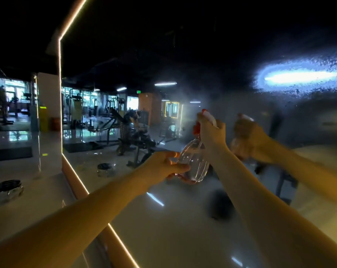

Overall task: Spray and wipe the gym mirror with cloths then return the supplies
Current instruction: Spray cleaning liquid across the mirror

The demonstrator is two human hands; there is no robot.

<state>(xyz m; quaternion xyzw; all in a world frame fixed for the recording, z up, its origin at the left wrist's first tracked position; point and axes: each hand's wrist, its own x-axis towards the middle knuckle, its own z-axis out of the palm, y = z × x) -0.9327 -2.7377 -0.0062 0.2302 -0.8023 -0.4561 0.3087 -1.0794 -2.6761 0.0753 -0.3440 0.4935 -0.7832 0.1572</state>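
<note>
Spray bottle (193,165), clear with red trigger, right hand (212,135) gripping head, left hand (162,168) holding base

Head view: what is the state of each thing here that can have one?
Clear plastic spray bottle with red and white trigger head: upright, held by both hands.
Right hand: grips the trigger head.
Left hand: holds the bottle's base.
Large wall mirror with lit edge: misted with spray droplets, unwiped.
Clear jar with black lid: lid on, standing left of mirror.
</note>
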